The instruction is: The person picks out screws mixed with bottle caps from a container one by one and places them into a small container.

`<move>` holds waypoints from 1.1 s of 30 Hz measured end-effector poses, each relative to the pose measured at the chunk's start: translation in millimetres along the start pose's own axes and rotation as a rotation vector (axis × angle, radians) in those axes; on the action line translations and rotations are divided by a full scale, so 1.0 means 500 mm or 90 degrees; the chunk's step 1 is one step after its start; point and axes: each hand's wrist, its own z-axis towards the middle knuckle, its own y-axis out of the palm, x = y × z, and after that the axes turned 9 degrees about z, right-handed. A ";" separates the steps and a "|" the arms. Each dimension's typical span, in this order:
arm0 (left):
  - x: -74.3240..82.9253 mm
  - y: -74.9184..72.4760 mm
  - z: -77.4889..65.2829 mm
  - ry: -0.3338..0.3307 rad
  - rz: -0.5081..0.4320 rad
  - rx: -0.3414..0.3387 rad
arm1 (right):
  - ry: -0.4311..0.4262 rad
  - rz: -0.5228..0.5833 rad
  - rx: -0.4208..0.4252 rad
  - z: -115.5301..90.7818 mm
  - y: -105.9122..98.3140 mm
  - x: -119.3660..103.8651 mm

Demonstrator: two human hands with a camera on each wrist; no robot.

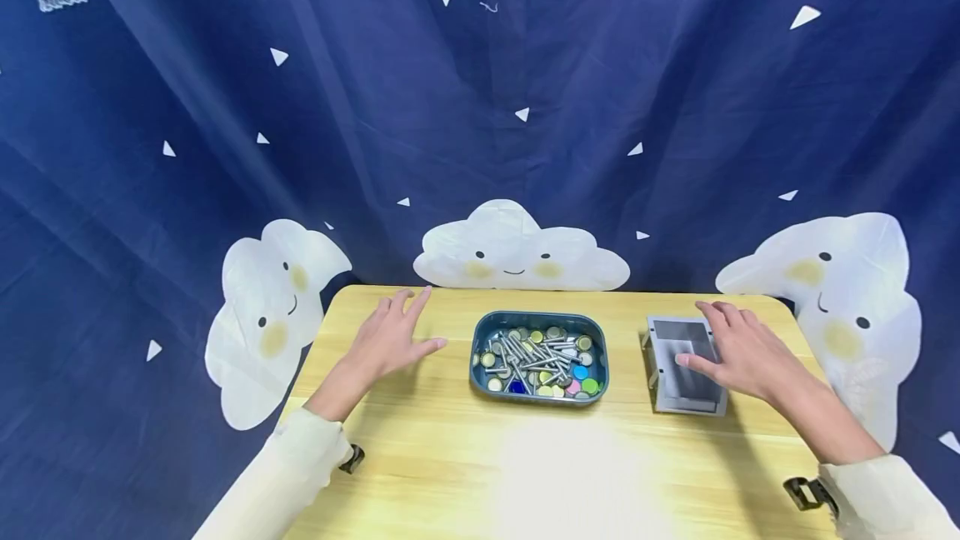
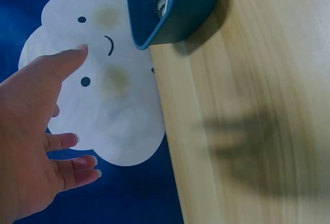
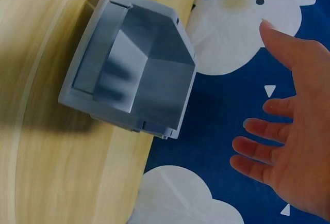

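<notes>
Left hand [image 1: 386, 344], fingers loosely extended, hovers beside a blue tray [image 1: 540, 400], long axis sideways, holding bolts [image 1: 527, 357]; farther right on the table [image 1: 420, 457], a grey bin [image 1: 662, 375] opens upward, lengthwise front-to-back, near the relaxed right hand [image 1: 750, 357]

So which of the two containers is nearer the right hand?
The angular gray box, partly hidden by the right hand in the head view; the rounded blue tray of metal rods and discs lies farther left.

A navy curtain [image 1: 465, 82] (smiling white clouds [image 1: 517, 248] included) hangs behind a glare-lit wooden table [image 1: 420, 457].
</notes>
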 end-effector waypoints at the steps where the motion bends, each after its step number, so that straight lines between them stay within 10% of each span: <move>1: 0.003 0.003 -0.001 -0.001 -0.001 -0.002 | 0.001 0.003 -0.005 0.001 0.001 -0.001; 33: 0.071 0.103 0.014 -0.015 -0.189 0.007 | -0.058 0.086 -0.008 0.047 0.064 -0.069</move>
